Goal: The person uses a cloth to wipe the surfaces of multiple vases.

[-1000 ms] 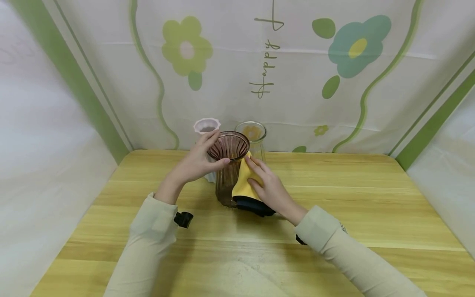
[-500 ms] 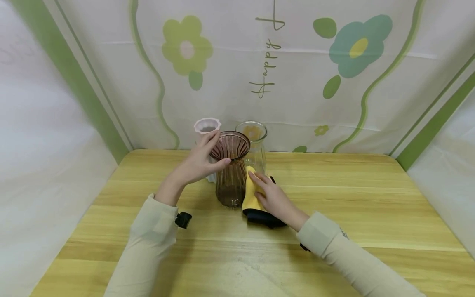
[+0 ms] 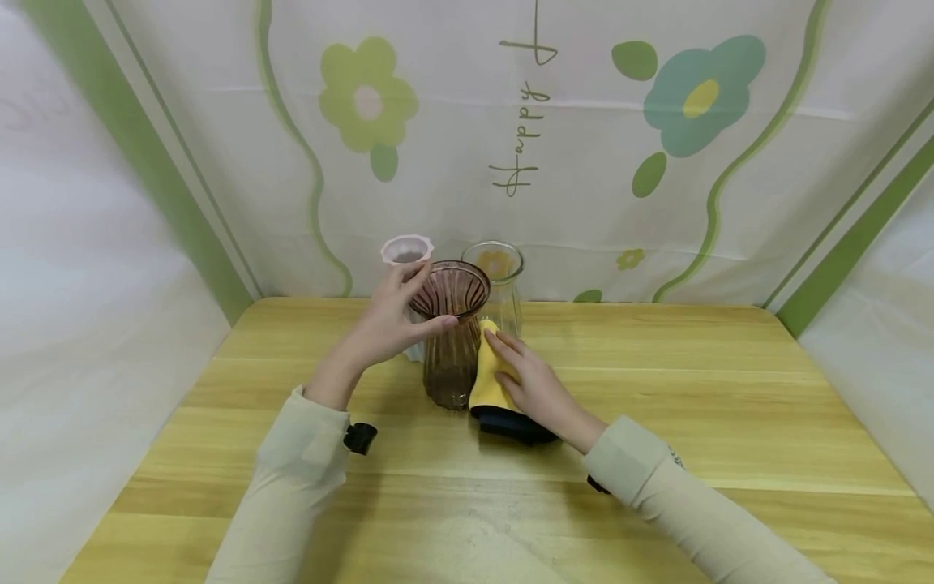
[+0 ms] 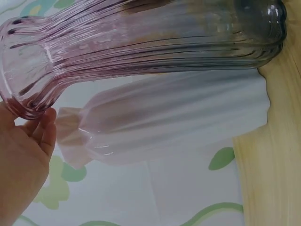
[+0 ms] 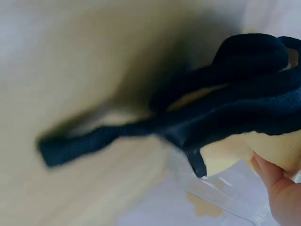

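Note:
A purple-to-grey ribbed glass vase (image 3: pixel 451 369) stands upright on the table. My left hand (image 3: pixel 381 324) grips its flared rim, thumb at the front and fingers behind; in the left wrist view the fingertips meet the rim of the same glass vase (image 4: pixel 155 52). Along the vase's lower right side, my right hand (image 3: pixel 543 389) pinches a yellow cloth (image 3: pixel 487 381) with black edging; whether cloth and glass touch is hard to tell. The right wrist view shows the cloth's black band and straps (image 5: pixel 221 113), partly blurred, with yellow fabric beneath.
Behind on the left is a pale pink-white fluted vase (image 3: pixel 406 250), mostly hidden. A clear glass vase (image 3: pixel 505 308) stands behind on the right. The wooden table (image 3: pixel 693 381) meets a flowered white cloth wall (image 3: pixel 584 219) at the back.
My right hand has brought the yellow cloth down from near the vase's rim, out to the right, then slightly back toward the glass. My left hand stays at the rim.

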The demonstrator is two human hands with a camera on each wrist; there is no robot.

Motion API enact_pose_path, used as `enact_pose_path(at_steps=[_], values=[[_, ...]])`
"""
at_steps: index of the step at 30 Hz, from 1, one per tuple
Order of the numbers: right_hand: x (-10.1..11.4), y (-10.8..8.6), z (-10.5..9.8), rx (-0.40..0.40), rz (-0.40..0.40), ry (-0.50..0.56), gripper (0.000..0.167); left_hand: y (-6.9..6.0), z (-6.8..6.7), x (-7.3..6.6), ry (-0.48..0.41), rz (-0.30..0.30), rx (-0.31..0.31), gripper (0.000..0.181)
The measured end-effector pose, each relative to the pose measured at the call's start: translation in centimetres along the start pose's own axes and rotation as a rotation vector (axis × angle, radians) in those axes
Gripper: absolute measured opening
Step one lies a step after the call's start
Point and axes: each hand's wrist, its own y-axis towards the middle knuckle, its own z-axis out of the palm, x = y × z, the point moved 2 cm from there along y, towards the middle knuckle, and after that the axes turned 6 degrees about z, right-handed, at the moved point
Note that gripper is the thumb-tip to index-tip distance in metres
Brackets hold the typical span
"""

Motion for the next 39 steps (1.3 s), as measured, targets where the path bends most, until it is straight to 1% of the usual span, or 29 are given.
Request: enact_pose_path(at_steps=[4,8,11,15,19,23,27,30,32,36,39], values=[[1.1,0.8,-0.7,-0.097,-0.078,0.038,0.063,0.0,-0.2,0.1,-0.003,0.029,-0.004,0.088],[2.1,1.3,-1.6,-0.145,-0.096,0.070,0.061,0.1,-0.2,0.0,-0.011,0.030,0.019,0.088],[2.5,1.4,-2.1,-0.136,-0.087,0.080,0.060,0.1,0.0,-0.1,-0.013,0.031,0.030,0.088],[2.2,1.3,-2.0,-0.089,-0.070,0.047,0.062,0.1,0.3,0.0,-0.005,0.038,0.025,0.088],[1.1,0.7,-1.2,-0.023,-0.041,-0.009,0.063,0.1,0.5,0.0,-0.006,0.028,0.013,0.090],[-0.1,-0.1,-0.3,0.036,-0.003,-0.058,0.064,0.1,0.7,-0.1,-0.013,0.025,-0.014,0.092],[-0.7,-0.6,0.2,0.059,0.021,-0.056,0.064,0.1,0.8,-0.1,0.014,0.035,-0.040,0.092],[-0.8,-0.7,0.3,0.057,0.012,-0.046,0.065,0.1,0.7,-0.1,0.027,0.039,-0.043,0.090],[-0.6,-0.6,0.3,0.040,-0.012,-0.043,0.064,0.0,0.6,-0.2,0.018,0.043,-0.042,0.088],[0.0,-0.2,-0.1,-0.025,-0.076,-0.024,0.062,0.0,0.4,-0.4,-0.006,0.054,-0.032,0.086],[0.6,0.2,-0.5,-0.072,-0.107,0.001,0.060,-0.1,0.3,-0.4,-0.020,0.057,-0.019,0.085]])
